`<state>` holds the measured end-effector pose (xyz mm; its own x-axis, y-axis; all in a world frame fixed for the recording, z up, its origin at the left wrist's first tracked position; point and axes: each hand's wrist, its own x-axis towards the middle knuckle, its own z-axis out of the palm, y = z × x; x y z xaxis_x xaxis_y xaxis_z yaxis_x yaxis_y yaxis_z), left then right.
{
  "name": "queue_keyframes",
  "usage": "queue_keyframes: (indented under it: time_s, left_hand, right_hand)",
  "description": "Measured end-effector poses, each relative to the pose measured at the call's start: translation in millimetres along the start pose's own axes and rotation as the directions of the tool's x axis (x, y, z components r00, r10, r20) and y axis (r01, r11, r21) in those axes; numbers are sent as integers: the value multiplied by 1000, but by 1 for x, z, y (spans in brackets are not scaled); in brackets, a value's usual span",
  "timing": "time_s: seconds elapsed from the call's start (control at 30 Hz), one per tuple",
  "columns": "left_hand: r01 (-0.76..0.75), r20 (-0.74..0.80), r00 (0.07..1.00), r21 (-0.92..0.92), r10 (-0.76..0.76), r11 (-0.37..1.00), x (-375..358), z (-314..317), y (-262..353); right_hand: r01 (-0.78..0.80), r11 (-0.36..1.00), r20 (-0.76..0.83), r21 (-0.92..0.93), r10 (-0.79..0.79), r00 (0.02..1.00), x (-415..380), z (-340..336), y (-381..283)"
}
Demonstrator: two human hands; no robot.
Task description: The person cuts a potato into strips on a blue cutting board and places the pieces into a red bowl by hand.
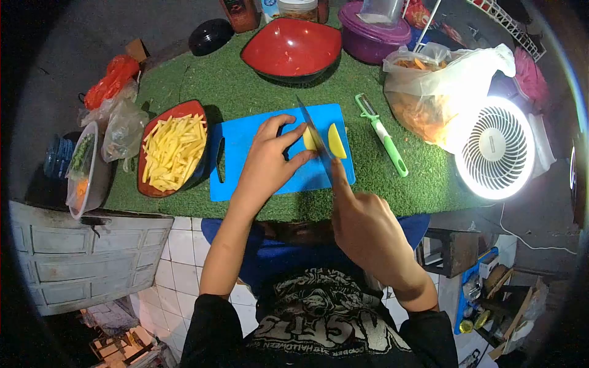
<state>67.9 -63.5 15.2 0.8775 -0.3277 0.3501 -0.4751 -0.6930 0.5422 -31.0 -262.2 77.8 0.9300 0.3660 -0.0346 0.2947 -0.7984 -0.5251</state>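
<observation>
A blue cutting board lies in front of me with two pieces of peeled potato on it. My left hand steadies one potato piece, fingertips at its far end and thumb at its near end. In my right hand is a knife, index finger stretched along the top of the blade. The blade lies along the right side of the held piece, tip pointing away from me. Just right of the blade sits a second potato slice, untouched. The knife handle is hidden in my fist.
Left of the board stands a red bowl heaped with potato sticks. Another red bowl is behind the board. A green-handled peeler lies to the right, near a plastic bag of peelings and a lit round fan.
</observation>
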Motion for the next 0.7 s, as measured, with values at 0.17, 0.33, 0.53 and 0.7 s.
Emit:
queue_keyframes:
  time_s: [0.17,0.33,0.53,0.7]
  left_hand:
    - [10,8,1000,-20,-10,1000,0,-1,-2]
    - [19,4,1000,-31,-19,999,-1,-1,-1]
    - [20,-8,1000,-29,-20,999,0,0,-1]
    - [-19,-25,999,5,19,1000,-1,2,-4]
  right_hand:
    - [-9,999,7,34,9,1000,-12,1,-3]
    - [-69,995,30,74,67,997,-10,-5,-9]
    - [-97,995,47,23,96,994,-7,0,-13]
    - [-76,997,-9,-17,76,997,17,14,-10]
